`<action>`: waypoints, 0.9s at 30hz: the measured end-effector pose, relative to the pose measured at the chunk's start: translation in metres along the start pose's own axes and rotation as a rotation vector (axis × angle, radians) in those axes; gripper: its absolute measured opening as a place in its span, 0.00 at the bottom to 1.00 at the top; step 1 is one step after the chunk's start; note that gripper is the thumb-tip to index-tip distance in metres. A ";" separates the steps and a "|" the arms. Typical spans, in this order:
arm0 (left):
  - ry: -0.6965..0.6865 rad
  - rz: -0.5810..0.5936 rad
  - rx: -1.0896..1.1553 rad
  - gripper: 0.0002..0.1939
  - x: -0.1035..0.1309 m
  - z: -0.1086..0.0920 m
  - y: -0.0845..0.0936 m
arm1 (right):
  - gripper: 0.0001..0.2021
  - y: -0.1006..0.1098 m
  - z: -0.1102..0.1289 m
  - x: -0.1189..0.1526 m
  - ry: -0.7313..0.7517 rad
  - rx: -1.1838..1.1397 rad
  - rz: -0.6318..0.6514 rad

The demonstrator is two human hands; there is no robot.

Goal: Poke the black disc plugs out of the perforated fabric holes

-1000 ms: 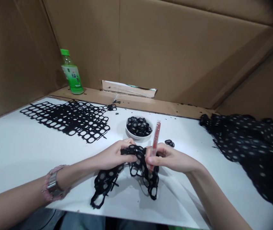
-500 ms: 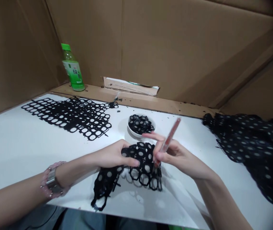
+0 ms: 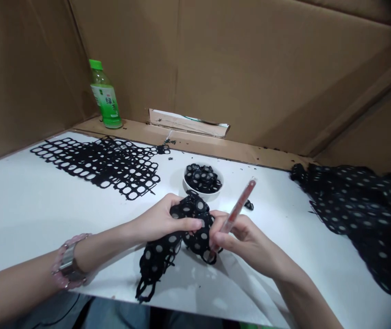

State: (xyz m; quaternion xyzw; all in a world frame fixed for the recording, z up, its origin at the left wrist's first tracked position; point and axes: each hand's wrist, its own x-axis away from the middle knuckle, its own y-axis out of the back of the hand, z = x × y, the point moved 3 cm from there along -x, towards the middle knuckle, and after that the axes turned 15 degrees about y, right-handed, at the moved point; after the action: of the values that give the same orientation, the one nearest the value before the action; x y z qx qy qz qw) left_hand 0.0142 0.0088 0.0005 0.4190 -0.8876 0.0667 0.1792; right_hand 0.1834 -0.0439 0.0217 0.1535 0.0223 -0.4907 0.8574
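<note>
A floppy black sheet with pale round dots (image 3: 159, 256) is pinched in my left hand (image 3: 163, 219), its thumb lying across the top. One end of the sheet hangs down toward the table's front edge and ends in open loops. My right hand (image 3: 241, 235) is closed around a slim, clear pen-like tool with red inside (image 3: 238, 208), slanted with its lower tip against the sheet's right part. That tip is partly hidden by fingers. Just behind the hands stands a white bowl (image 3: 187, 188) filled with black round pieces (image 3: 202, 178).
A black net of empty rings (image 3: 92, 160) lies on the white table (image 3: 27, 196) at left. More black dotted sheet (image 3: 363, 205) is heaped at right. A green drink bottle (image 3: 108, 103) stands near the cardboard wall (image 3: 250, 68). A small black piece (image 3: 249, 205) lies right of the bowl.
A small black piece now lies on the table right of the bowl. The sheet's right part is bunched and turned more inward, and my right hand has moved slightly left and down with the tool.
</note>
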 end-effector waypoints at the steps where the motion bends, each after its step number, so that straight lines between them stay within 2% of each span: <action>1: -0.001 -0.005 -0.011 0.12 0.000 0.000 0.001 | 0.14 0.001 0.000 -0.001 0.011 -0.034 -0.016; 4: -0.001 -0.003 -0.030 0.12 0.000 0.001 0.002 | 0.15 0.005 0.002 -0.001 0.040 -0.094 -0.083; 7: 0.005 -0.007 -0.050 0.11 0.000 0.002 0.002 | 0.15 0.008 0.003 -0.003 0.093 -0.055 -0.152; 11: -0.001 -0.040 -0.050 0.11 0.002 0.000 0.001 | 0.14 0.002 0.002 -0.005 0.130 -0.046 -0.190; 17: 0.013 0.015 0.006 0.11 0.006 -0.002 -0.003 | 0.15 -0.003 0.002 -0.007 0.191 0.031 -0.511; 20: 0.025 0.053 0.027 0.10 0.008 -0.003 -0.005 | 0.15 -0.004 0.003 -0.006 0.225 0.113 -0.633; 24: 0.009 0.035 0.024 0.10 0.008 -0.003 -0.006 | 0.15 -0.007 0.004 -0.006 0.253 0.116 -0.678; 27: -0.006 0.016 0.049 0.10 0.007 -0.003 -0.006 | 0.14 -0.006 0.004 -0.007 0.244 0.060 -0.651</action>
State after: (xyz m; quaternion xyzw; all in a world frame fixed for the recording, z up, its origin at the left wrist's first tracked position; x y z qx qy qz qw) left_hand 0.0150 0.0005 0.0054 0.4166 -0.8894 0.0888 0.1657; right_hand 0.1740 -0.0419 0.0249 0.2208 0.1581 -0.7169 0.6421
